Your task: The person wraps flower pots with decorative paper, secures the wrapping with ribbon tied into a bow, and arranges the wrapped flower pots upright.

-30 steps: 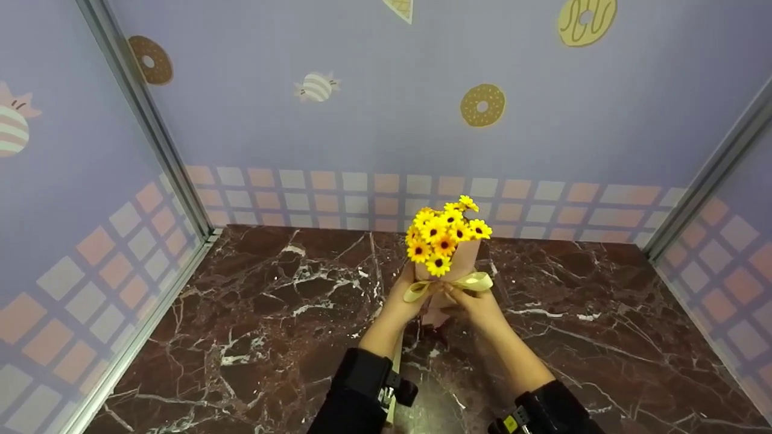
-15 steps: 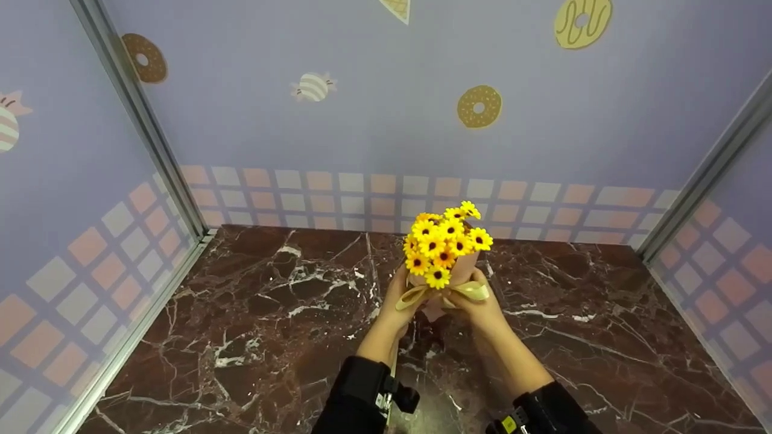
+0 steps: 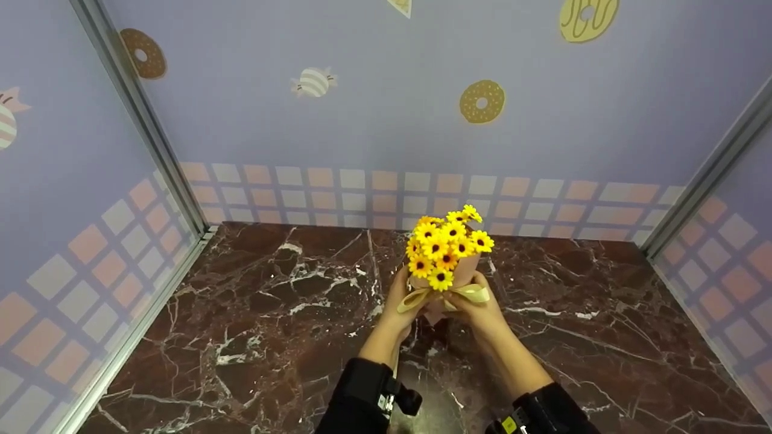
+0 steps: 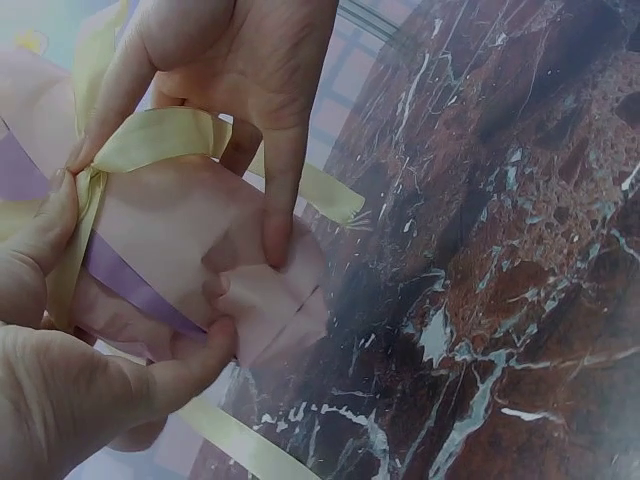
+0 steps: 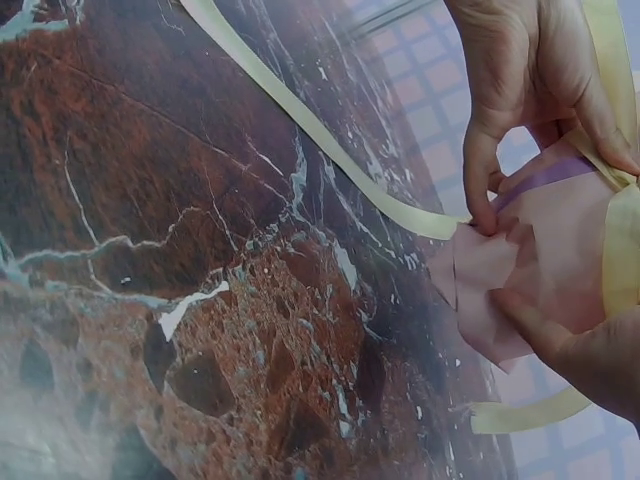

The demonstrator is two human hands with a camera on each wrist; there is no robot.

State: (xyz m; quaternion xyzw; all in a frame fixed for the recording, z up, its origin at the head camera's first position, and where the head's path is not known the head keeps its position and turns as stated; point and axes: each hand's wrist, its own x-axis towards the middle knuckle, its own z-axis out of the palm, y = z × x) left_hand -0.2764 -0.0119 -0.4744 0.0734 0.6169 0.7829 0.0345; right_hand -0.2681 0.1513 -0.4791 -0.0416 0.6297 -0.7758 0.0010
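Note:
A bouquet of yellow daisy-like flowers with dark centres (image 3: 443, 247) stands in pink wrapping paper (image 4: 180, 220). A pale yellow ribbon bow (image 3: 473, 292) is tied round the paper, and a purple strip (image 5: 545, 183) also crosses it. My left hand (image 3: 398, 301) holds the left side, with thumb and a finger at the knot in the left wrist view. From the right side my right hand (image 3: 482, 307) grips the paper, also with fingertips at the knot. Other fingers of both hands press the paper's folded lower end. The flower stems are hidden inside the wrap.
A long pale ribbon tail (image 5: 310, 125) trails from the bouquet over the dark red marble tabletop (image 3: 271, 337). Lilac walls with printed sweets (image 3: 313, 82) enclose the table at the back and both sides. Black wrist cameras (image 3: 407, 401) are strapped on both forearms.
The flowers and bow have come slightly lower in the head view. My right hand has moved from in front of the paper to further round its right side.

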